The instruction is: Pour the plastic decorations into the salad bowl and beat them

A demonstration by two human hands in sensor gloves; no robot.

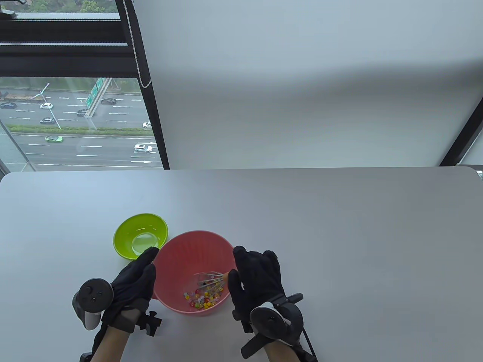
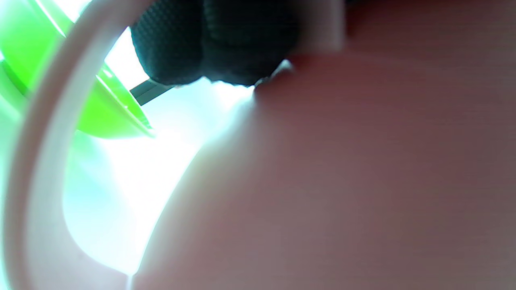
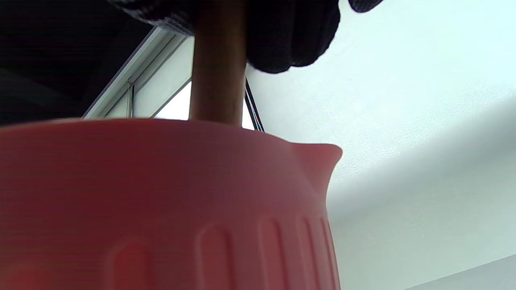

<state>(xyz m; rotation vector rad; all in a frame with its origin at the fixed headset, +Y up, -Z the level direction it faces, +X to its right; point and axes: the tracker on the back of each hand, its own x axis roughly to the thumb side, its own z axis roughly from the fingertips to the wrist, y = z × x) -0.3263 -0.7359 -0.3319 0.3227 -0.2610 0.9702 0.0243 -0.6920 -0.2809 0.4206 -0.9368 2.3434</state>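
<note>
The pink salad bowl (image 1: 177, 252) stands near the table's front edge, with small colourful plastic decorations (image 1: 200, 298) lying in its bottom. A wire whisk (image 1: 210, 281) reaches down into them. Its wooden handle (image 3: 217, 72) is gripped by my right hand (image 1: 253, 279) over the bowl's right rim. My left hand (image 1: 136, 275) lies with straight fingers against the bowl's left outer wall. In the left wrist view the fingertips (image 2: 209, 40) touch the pink bowl's wall (image 2: 363, 181). The right wrist view shows the pink bowl (image 3: 161, 201) from outside, so its contents are hidden there.
An empty green bowl (image 1: 124, 230) stands just behind and left of the pink bowl, almost touching it; its green rim (image 2: 100, 108) also shows in the left wrist view. The white table (image 1: 339, 245) stretches back to a window and a white blind.
</note>
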